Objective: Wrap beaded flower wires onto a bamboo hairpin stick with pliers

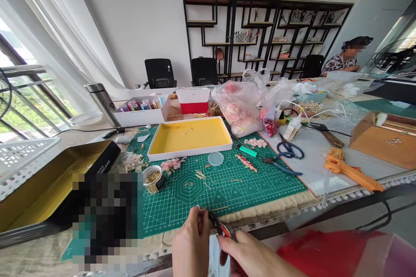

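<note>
At the front edge of the green cutting mat (pixel 260 199), my left hand (pixel 192 240) is closed in a pinch, a small silvery loop showing at its fingertips. What the fingers hold is too small to make out. My right hand (pixel 247 249) is wrapped around pliers (pixel 224 228) with dark jaws and red-orange and black handles. The jaw tips point at the left fingertips; whether they touch is unclear. A thin gold chain (pixel 220 209) lies just beyond. Farther up the mat are gold pins (pixel 200 175) and a tub (pixel 154 179) of small gold pieces.
A shallow white-rimmed yellow tray (pixel 190 154) stands at the mat's back. Blue-handled pliers (pixel 281 165), an orange glue gun (pixel 351 173) and a cardboard box (pixel 385 140) lie rightward. A black box (pixel 110 156) is leftward. A person (pixel 344 58) sits far right.
</note>
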`<state>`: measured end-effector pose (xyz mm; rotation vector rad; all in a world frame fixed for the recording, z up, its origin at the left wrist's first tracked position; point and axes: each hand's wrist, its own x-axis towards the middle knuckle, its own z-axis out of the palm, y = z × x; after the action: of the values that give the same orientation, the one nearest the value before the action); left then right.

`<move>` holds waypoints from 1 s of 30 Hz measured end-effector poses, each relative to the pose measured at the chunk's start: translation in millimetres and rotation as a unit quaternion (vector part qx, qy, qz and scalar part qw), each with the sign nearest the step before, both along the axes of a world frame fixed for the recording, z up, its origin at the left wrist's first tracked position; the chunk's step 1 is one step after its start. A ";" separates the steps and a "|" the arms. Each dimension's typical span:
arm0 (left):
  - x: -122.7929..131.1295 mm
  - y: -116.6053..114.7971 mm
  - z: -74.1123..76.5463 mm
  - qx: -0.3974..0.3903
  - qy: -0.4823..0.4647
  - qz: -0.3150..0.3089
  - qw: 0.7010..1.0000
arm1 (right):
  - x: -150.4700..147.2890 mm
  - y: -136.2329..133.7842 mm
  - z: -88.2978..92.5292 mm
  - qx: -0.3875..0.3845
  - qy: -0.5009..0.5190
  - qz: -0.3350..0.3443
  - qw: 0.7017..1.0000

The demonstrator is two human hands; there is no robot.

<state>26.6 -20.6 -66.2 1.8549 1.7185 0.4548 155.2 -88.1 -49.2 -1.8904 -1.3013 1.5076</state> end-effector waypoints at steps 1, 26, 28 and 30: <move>0.1 -0.2 0.1 0.004 -0.002 0.000 1.000 | -0.3 -0.1 0.5 -0.005 -0.001 -0.002 1.000; -4.9 -21.4 -23.0 0.052 -0.196 0.037 0.978 | 15.9 51.4 16.5 0.251 -0.445 0.178 0.841; -1.4 -23.0 -18.8 0.031 -0.228 0.034 0.973 | 32.4 58.6 17.3 0.238 -0.463 0.162 0.838; 3.2 -23.0 -12.2 0.003 -0.251 0.019 0.968 | 52.3 65.7 20.4 0.218 -0.476 0.123 0.843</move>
<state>29.8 -43.7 -78.4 1.5388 1.4040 0.8615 207.5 -22.5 -28.7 -2.2423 -2.1196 0.1718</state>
